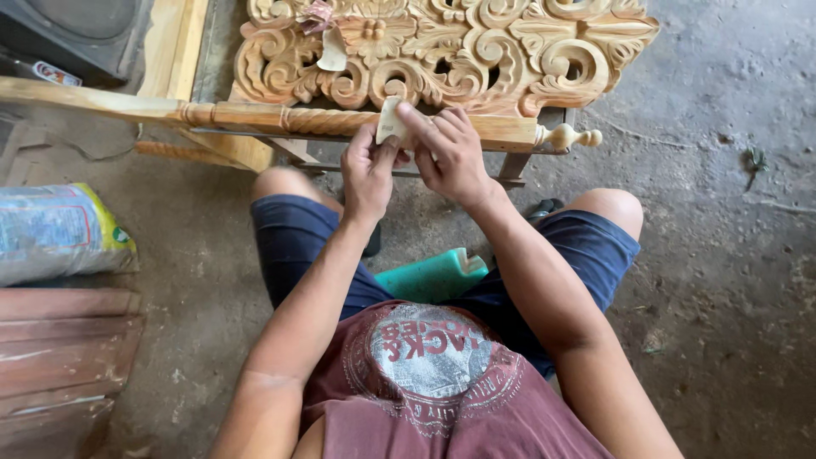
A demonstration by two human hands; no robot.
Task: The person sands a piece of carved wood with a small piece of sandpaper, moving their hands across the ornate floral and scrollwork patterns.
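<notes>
The left hand (367,174) and right hand (450,153) meet on a small piece of sandpaper (390,123), pressed against a turned wooden spindle (289,119). The spindle lies crosswise in front of the knees, resting on a low frame, with a carved panel (442,51) of scrollwork just behind it.

The left fingers are curled nearly closed, thumb and forefinger pinching the lower edge of the sandpaper. The right fingers lie over its top, only partly bent, pushing it flat to the wood; whether they also grip it cannot be told.

The sandpaper looks thin, light and limp, so it likely folds to the spindle's rope twist and needs pressure from fingertips rather than a tight grasp. Pinching an edge, as here, seems the way to keep it from slipping.

The spindle looks stiff and fairly light for its length, bare and unfinished, so probably not slippery. Its knob end (568,136) and thin twisted section look the most fragile; the square block beside the hands seems the safest place to hold.

A green plastic seat (433,274) shows between the thighs, and a printed sack (55,229) lies on the concrete floor (722,212) at left.
</notes>
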